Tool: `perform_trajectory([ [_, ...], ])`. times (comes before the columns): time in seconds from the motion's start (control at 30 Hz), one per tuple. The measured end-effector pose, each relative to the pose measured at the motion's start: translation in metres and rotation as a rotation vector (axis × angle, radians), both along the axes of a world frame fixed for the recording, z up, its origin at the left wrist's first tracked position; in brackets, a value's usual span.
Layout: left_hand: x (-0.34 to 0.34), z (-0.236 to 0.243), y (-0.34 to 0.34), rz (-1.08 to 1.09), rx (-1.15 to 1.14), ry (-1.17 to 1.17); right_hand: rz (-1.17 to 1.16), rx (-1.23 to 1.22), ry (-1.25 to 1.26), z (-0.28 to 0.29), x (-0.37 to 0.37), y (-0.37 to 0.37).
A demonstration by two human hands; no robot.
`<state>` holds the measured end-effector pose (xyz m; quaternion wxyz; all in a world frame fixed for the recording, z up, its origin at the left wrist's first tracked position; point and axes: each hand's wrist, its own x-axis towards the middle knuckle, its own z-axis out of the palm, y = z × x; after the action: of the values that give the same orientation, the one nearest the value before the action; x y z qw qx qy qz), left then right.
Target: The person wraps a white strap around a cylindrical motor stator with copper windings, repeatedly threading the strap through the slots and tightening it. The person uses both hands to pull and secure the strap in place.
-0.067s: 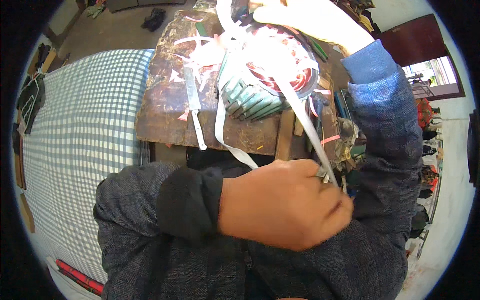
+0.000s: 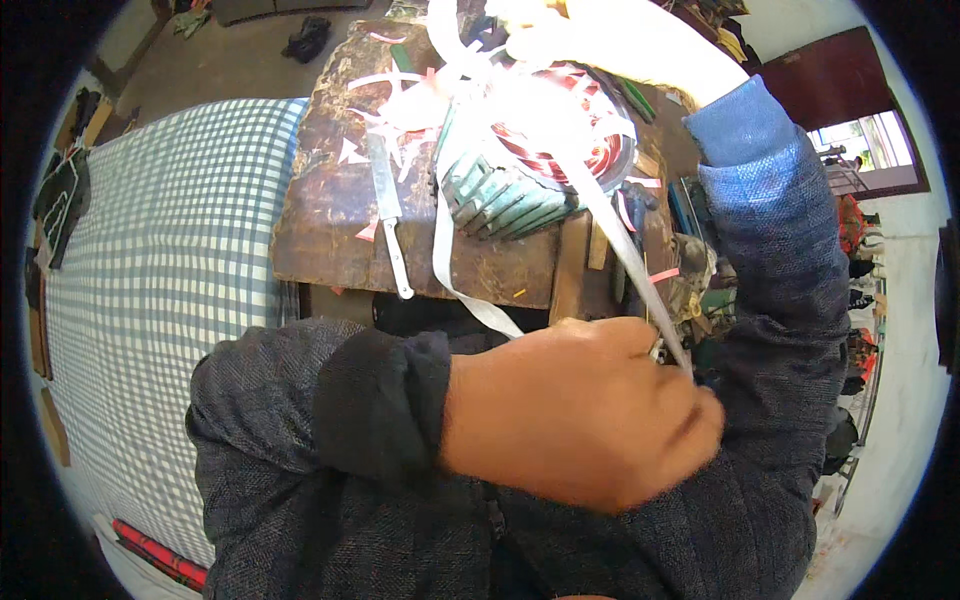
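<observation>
A green finned metal housing (image 2: 485, 200) with red windings (image 2: 605, 150) inside sits on the worn wooden bench, partly washed out by glare. My left hand (image 2: 580, 410) reaches across below it, closed on a long white strip (image 2: 640, 270) that runs up to the windings. My right hand (image 2: 610, 45) is at the top of the housing, overexposed, so I cannot make out its fingers. A loose white tape (image 2: 445, 260) hangs down the housing's left side. A white-handled knife (image 2: 397, 258) lies left of it, among pink and white scraps (image 2: 405, 145).
A checked-cloth bed (image 2: 170, 250) adjoins the wooden bench (image 2: 330, 240) on the left. Wooden bars (image 2: 572, 265) and tools (image 2: 635, 210) lie along the bench's right side. A dark bundle (image 2: 305, 40) lies on the floor behind. Hanging items (image 2: 860, 240) line the wall at right.
My left hand has moved slightly right and downward with the white strip. My right forearm has shifted only slightly.
</observation>
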<state>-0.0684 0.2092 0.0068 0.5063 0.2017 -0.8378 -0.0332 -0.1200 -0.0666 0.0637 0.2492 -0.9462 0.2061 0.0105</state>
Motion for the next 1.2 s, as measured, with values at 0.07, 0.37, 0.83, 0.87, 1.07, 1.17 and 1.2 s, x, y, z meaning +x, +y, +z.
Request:
perform_trajectory([
  [0.07,-0.003,0.015,0.001,0.009,-0.064,-0.033,0.198,0.214,-0.020,-0.002,-0.006,-0.003],
  [0.37,-0.008,0.021,-0.007,0.077,-0.115,0.060,0.226,-0.295,0.022,-0.029,-0.050,0.033],
  [0.83,0.118,-0.035,-0.142,0.653,0.165,0.114,0.040,0.831,-0.304,-0.038,-0.080,-0.008],
  [0.87,0.118,-0.038,-0.149,0.584,0.103,0.116,0.058,0.825,-0.298,-0.038,-0.079,-0.006],
  [1.07,0.129,-0.061,-0.162,0.696,0.338,0.087,0.161,0.829,-0.232,-0.048,-0.069,0.016],
  [1.17,0.127,-0.061,-0.143,0.732,0.316,0.056,0.212,0.415,-0.339,-0.056,-0.070,0.036],
  [1.2,0.124,-0.060,-0.135,0.702,0.259,0.056,0.198,0.134,-0.414,-0.059,-0.072,0.043],
])
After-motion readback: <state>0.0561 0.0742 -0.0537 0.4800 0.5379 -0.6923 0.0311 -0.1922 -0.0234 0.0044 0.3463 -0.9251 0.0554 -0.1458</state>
